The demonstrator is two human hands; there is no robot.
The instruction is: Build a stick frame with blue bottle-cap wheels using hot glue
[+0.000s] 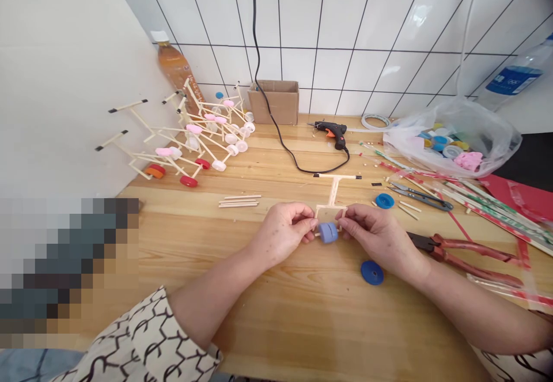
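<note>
My left hand and my right hand grip a small frame of wooden craft sticks from both sides, at the middle of the wooden table. A pale blue bottle-cap wheel pair sits at the frame's near end between my fingers. A dark blue bottle cap lies just below my right hand, and another blue cap lies beyond it. Part of the frame's near end is hidden by my fingers.
Several finished stick vehicles with coloured cap wheels stand at the left. A black hot glue gun and its cord lie behind the frame. Loose sticks, scissors, red-handled pliers and a plastic bag of caps surround my hands.
</note>
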